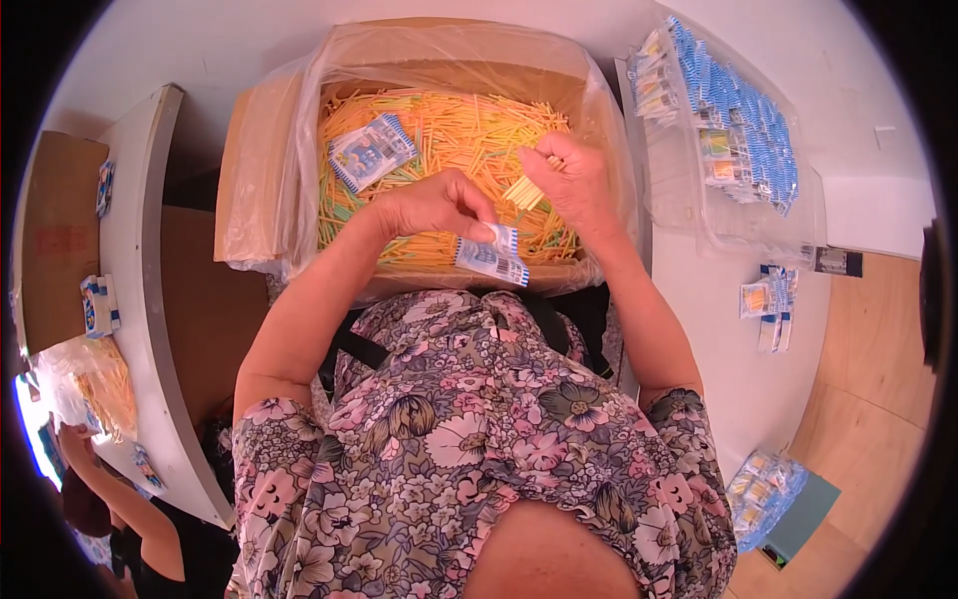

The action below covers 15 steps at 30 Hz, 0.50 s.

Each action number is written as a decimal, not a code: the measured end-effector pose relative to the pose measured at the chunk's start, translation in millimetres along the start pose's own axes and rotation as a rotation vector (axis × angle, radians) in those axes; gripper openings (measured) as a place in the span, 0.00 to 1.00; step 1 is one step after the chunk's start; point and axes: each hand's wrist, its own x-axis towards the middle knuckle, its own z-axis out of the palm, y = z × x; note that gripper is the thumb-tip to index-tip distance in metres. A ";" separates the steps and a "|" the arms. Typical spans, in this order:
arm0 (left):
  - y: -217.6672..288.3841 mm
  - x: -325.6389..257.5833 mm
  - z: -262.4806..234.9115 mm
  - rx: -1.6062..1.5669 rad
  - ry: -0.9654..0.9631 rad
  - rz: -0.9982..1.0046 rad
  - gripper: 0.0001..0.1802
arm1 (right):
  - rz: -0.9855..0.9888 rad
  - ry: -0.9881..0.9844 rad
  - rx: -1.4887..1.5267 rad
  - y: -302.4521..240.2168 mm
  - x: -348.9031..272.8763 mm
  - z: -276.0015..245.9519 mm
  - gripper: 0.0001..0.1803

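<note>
A cardboard box (267,170) lined with clear plastic stands before me, filled with thin orange, yellow and green sticks (454,125). Over its near side, my left hand (439,208) pinches a small blue-and-white packet (491,262) by its upper part. My right hand (574,185) is closed around a small bundle of pale yellow sticks (526,192), to the right of the packet and above the heap. Another blue-and-white packet (371,153) lies on the sticks at the left. Whether the held packet's mouth is parted, I cannot tell.
A clear plastic bin (699,225) at the right holds many filled packets (738,110). Loose packets (768,299) lie on the white table (699,329). Lower right is a blue-rimmed bag of packets (763,489). At far left, another person (150,519) reaches toward a bag of sticks (105,384).
</note>
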 end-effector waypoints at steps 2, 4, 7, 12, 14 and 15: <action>-0.6 0.1 -0.1 0.027 0.003 -0.001 0.06 | -0.022 -0.001 -0.031 -5.9 3.2 0.1 0.12; -0.2 -0.4 -0.6 -0.051 0.317 0.008 0.04 | 0.154 0.006 0.387 -14.4 6.9 -6.8 0.12; -2.9 0.5 -0.2 -0.098 0.504 0.102 0.03 | 0.152 -0.161 0.247 -21.6 7.0 -19.9 0.12; -1.3 1.3 -0.2 -0.153 0.449 0.221 0.06 | 0.112 -0.152 0.148 -20.5 11.1 -19.8 0.12; -2.9 1.5 -1.3 -0.155 0.429 0.228 0.07 | 0.125 -0.139 0.191 -20.4 12.7 -18.7 0.12; -2.9 1.3 -1.4 -0.136 0.417 0.213 0.07 | 0.147 -0.141 0.176 -21.7 13.5 -18.3 0.12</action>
